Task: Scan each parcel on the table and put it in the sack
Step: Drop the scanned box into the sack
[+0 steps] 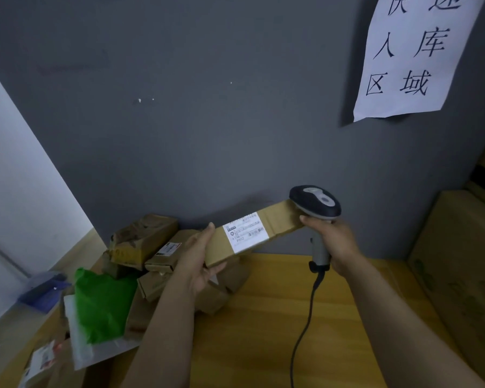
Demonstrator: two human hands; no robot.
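Wall [207, 121]: grey, behind the table; a white paper sign [409, 57] with black characters hung at upper right.
Table [263, 326]: wooden.
Parcel pile [143, 239]: brown cardboard boxes heaped at the table's left rear against the wall, partly under the left forearm.
Green bag [104, 303]: lay in front of the pile on a white mailer [81, 351], near the left edge.
Carton [459, 275]: large, printed, stood just right of the table.
Long parcel [252, 233]: held in the air above the table, tilted with its right end higher; white label [245, 232] faced the camera, uncovered between the hands.
Left hand [199, 256]: gripped the parcel's left end, fingers stretched along its face, thumb beneath.
Right hand [333, 242]: wrapped around the handle of the scanner [317, 205]; the scanner head overlapped the parcel's right end, contact not discernible.
Cable [305, 317]: black, ran from the handle base down across the table.
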